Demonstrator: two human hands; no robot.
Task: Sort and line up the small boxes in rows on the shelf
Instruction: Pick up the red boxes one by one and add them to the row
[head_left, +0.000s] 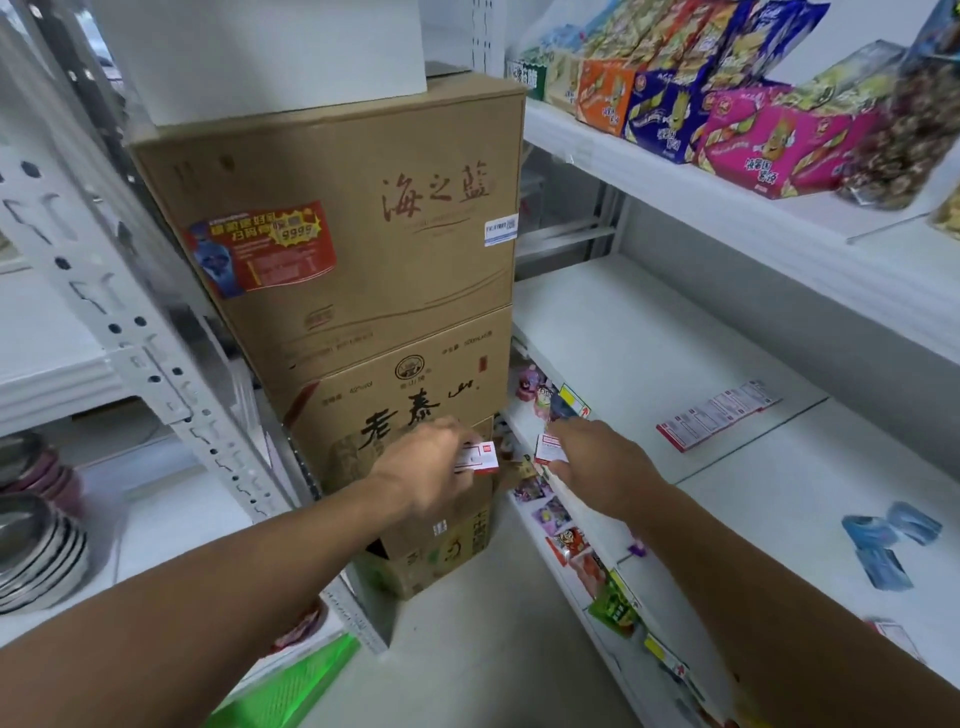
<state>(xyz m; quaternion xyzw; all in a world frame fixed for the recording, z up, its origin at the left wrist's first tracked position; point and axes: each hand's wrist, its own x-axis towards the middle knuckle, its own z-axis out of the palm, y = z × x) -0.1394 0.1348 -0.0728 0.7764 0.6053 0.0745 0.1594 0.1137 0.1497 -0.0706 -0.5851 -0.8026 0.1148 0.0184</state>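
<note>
My left hand (434, 465) grips a small white box with a red edge (477, 458) in front of the stacked cartons. My right hand (597, 467) holds a similar small white-and-red box (550, 448) just off the front edge of the white shelf (649, 338). The two boxes are apart, about a hand's width from each other. Farther right on that shelf, a row of several small white-and-red boxes (719, 413) lies side by side. Another white-and-red box (893, 636) shows near my right forearm.
Brown cartons (353, 249) are stacked at the left of the shelf unit. Colourful snack boxes (727, 119) fill the upper shelf. Blue packets (888, 545) lie on the shelf at right. Snack packs (561, 525) sit on the shelf below. Metal bowls (36, 551) stand far left.
</note>
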